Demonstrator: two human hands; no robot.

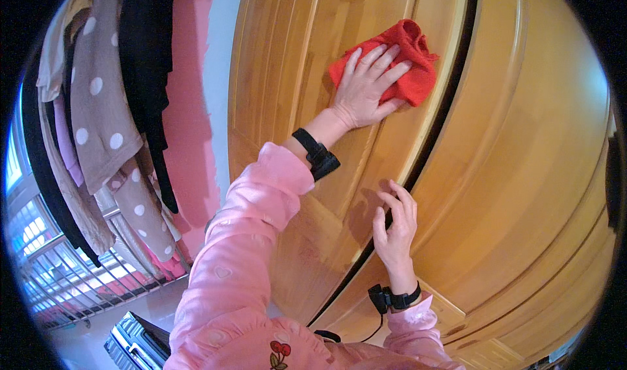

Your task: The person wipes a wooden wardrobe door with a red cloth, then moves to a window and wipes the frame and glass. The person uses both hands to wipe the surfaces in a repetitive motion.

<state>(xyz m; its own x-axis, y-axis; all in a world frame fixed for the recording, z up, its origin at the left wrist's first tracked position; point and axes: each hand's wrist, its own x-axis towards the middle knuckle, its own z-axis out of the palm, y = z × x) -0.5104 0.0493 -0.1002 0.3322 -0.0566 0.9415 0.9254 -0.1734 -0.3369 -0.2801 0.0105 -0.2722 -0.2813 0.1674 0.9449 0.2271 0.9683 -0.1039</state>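
The red cloth (419, 79) lies against the yellow-brown wooden door (277, 89), in its upper part, close to the dark gap (447, 96) at the door's edge. Its colour is bright and even, its surface looks soft, and it is crumpled: the upper right part rises in a rolled fold, and the border is uneven. The left hand (368, 90) is flat upon it, fingers spread. The right hand (397, 231) holds nothing; its fingers are loosely bent, near the gap; I cannot tell if they touch the wood.
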